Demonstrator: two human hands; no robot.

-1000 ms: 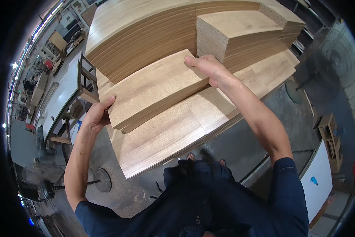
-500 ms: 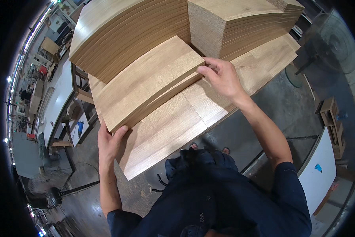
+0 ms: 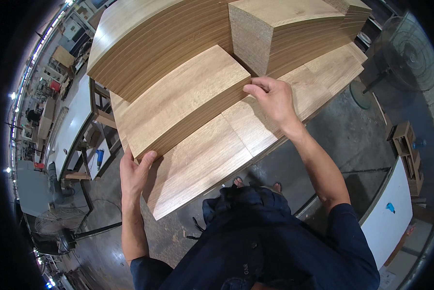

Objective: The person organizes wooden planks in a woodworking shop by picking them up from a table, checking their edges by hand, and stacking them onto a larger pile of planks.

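Observation:
A short stack of wood-grain boards (image 3: 188,104) lies in front of a taller stack, its near edges nearly flush. My left hand (image 3: 133,171) grips the stack's near left corner, thumb against the edge and fingers round the end. At the opposite end, my right hand (image 3: 273,96) pinches the right corner with thumb and bent fingers. Some fingertips of both hands are hidden behind the boards. Beneath everything is a broad layer of wood-grain panels (image 3: 212,162) with a seam across it.
A tall stack of boards (image 3: 163,48) rises behind, and another stack (image 3: 248,36) shows its chipboard end. Pedestal fans stand at the right (image 3: 408,55) and lower left (image 3: 62,227). White-topped tables flank me, one at left (image 3: 74,125), another at right (image 3: 391,217).
The top board has settled onto the boards below; the offset and gap along its near edge are gone. My right hand has shifted slightly down. My left hand stays at its corner.

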